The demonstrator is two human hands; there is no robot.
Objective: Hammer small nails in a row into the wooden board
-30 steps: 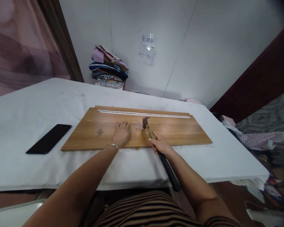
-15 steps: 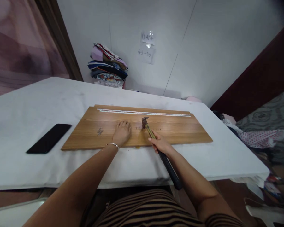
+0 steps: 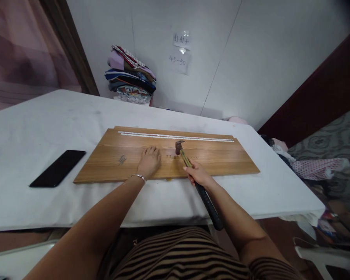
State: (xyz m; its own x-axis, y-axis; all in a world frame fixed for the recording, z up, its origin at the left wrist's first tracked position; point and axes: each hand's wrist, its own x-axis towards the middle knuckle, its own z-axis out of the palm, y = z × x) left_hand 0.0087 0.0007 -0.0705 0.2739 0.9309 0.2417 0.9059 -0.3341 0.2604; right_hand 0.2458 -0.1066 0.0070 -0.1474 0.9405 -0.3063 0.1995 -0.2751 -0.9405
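Observation:
A claw hammer (image 3: 204, 198) with a black grip and yellow shaft is held in my right hand (image 3: 196, 174), fingers wrapped round the shaft partway up. Its rusty head is over the middle of a wooden board (image 3: 221, 161), close to a short row of nail heads (image 3: 169, 156); whether it touches the wood I cannot tell. My left hand (image 3: 149, 161) lies flat on the board, left of that row, its fingers stretched out. Farther left on the board is a small pile of loose nails (image 3: 121, 160). Two white strips (image 3: 175, 137) run along the board's far side.
The board lies on a table with a white cloth (image 3: 105, 210). A black phone (image 3: 58, 168) lies left of the board. Folded clothes (image 3: 131, 76) are stacked at the back against the wall, below and left of paper notes (image 3: 179, 62). More cloth (image 3: 317, 169) lies beyond the table's right edge.
The hammer head sits slightly higher relative to the board. My left hand stays flat in place. The whole view has shifted a little.

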